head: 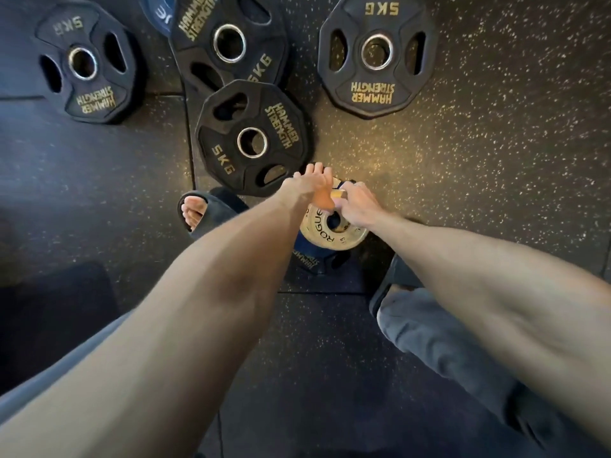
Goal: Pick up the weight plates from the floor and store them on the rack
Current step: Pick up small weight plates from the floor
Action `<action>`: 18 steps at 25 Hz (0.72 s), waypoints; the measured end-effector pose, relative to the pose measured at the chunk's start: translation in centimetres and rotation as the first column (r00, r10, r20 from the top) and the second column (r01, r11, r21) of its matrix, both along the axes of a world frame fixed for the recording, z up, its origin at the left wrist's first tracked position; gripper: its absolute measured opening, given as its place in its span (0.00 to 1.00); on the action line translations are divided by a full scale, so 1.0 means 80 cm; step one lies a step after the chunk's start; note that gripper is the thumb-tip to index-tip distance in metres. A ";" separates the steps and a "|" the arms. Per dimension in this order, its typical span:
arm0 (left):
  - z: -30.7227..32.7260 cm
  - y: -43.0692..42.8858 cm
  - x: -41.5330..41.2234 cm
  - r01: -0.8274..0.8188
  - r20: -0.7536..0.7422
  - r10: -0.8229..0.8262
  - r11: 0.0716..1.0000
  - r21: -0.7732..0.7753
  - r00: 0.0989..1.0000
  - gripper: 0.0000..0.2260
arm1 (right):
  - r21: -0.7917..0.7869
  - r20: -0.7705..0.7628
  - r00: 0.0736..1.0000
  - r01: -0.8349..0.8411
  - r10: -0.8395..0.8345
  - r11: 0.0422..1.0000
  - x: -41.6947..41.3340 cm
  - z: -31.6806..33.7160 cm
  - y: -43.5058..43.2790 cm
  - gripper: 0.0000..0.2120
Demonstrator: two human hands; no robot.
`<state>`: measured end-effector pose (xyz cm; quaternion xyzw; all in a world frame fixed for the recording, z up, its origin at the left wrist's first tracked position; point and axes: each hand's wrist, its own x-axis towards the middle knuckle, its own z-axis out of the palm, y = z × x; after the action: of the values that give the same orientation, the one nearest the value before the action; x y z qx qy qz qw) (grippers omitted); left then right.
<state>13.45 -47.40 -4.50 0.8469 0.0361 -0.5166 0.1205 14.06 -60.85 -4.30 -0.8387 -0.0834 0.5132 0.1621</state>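
Rubber flooring [496, 160], dark and speckled, filled the head view, and the small pale Rogue plate [325, 233] lay flat on it between the person's feet, stacked on a darker Hammer Strength plate [312, 259] that showed only on its near side.

Both hands met at the far rim of the Rogue plate. The right hand [358, 204] had its fingers curled over that rim, pinching it next to a small yellow-and-white patch I could not identify. The left hand [309, 186] reached down just beside it, fingers close together and fairly straight; whether they had hooked under the edge could not be told.

Just beyond the Rogue plate lay the nearest 5 kg plate [253, 138], and three more black 5 kg plates lay farther beyond it: one straight ahead [228, 41], one off to the right [377, 54], one well off to the left [84, 61]. A blue plate [158, 11] peeked out at the frame's top edge. A sandalled foot [198, 209] stood just left of the Rogue plate. No rack was in view.

The step looked like prising the thin plate off the one beneath. Doing it well probably meant tipping the far rim up with the right fingertips, sliding the left fingers under the gap, then gripping through the centre hole or around the edge before lifting. A thin metal disc could slip from a pinch, and the open toes were near.
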 end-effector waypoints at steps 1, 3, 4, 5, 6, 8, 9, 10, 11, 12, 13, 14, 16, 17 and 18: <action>-0.002 -0.003 -0.001 0.032 0.007 -0.032 0.999 0.039 0.999 0.43 | 0.009 -0.002 1.000 -0.003 0.003 1.000 0.002 -0.002 0.003 0.16; 0.002 -0.005 -0.005 0.072 0.024 -0.075 0.992 0.105 0.997 0.48 | 0.042 0.029 0.999 -0.034 0.033 0.999 -0.001 0.000 0.005 0.16; 0.004 -0.003 -0.008 0.065 0.065 -0.074 0.991 0.121 0.995 0.50 | 0.061 0.049 0.997 -0.064 0.061 0.996 -0.005 0.004 0.003 0.16; 0.009 -0.001 -0.012 0.054 0.105 -0.067 0.991 0.119 0.992 0.50 | 0.080 0.067 0.993 -0.099 0.094 0.992 -0.011 0.009 0.001 0.15; 0.015 0.001 -0.014 0.041 0.130 -0.055 0.993 0.107 0.990 0.49 | 0.106 0.092 0.989 -0.122 0.113 0.987 -0.017 0.018 -0.002 0.14; 0.026 0.002 -0.020 0.015 0.159 -0.027 0.997 0.073 0.987 0.44 | 0.157 0.157 0.981 -0.140 0.115 0.978 -0.022 0.036 -0.008 0.13; 0.032 0.001 -0.025 0.003 0.187 -0.014 0.998 0.061 0.982 0.42 | 0.171 0.188 0.974 -0.158 0.125 0.972 -0.025 0.043 -0.011 0.13; 0.036 0.000 -0.030 -0.008 0.215 -0.003 0.999 0.050 0.977 0.40 | 0.181 0.203 0.971 -0.167 0.129 0.969 -0.028 0.049 -0.014 0.14; 0.042 -0.002 -0.035 -0.023 0.234 0.013 0.999 0.037 0.972 0.38 | 0.198 0.205 0.972 -0.158 0.117 0.967 -0.031 0.056 -0.016 0.14; 0.047 -0.002 -0.040 -0.040 0.245 0.033 0.999 0.025 0.969 0.37 | 0.218 0.204 0.974 -0.138 0.093 0.966 -0.035 0.060 -0.019 0.15; 0.051 -0.001 -0.043 -0.052 0.254 0.047 0.999 0.011 0.966 0.36 | 0.240 0.214 0.975 -0.117 0.065 0.964 -0.039 0.063 -0.020 0.15; 0.051 0.001 -0.046 -0.062 0.257 0.061 0.998 -0.006 0.965 0.35 | 0.253 0.224 0.974 -0.099 0.042 0.962 -0.041 0.066 -0.020 0.16; 0.051 0.005 -0.048 -0.086 0.244 0.095 0.995 -0.045 0.965 0.33 | 0.257 0.233 0.971 0.000 -0.062 0.967 -0.036 0.071 -0.020 0.20; 0.052 0.007 -0.047 -0.096 0.229 0.107 0.994 -0.059 0.968 0.32 | 0.260 0.216 0.968 0.069 -0.127 0.963 -0.029 0.072 -0.020 0.24; 0.053 0.011 -0.046 -0.099 0.207 0.110 0.993 -0.064 0.972 0.30 | 0.253 0.175 0.972 0.110 -0.157 0.961 -0.020 0.071 -0.018 0.27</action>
<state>9.80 -46.56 -0.28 0.8903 0.0541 -0.4178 0.1730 12.45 -62.26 1.38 -0.8622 -0.1034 0.4033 0.2885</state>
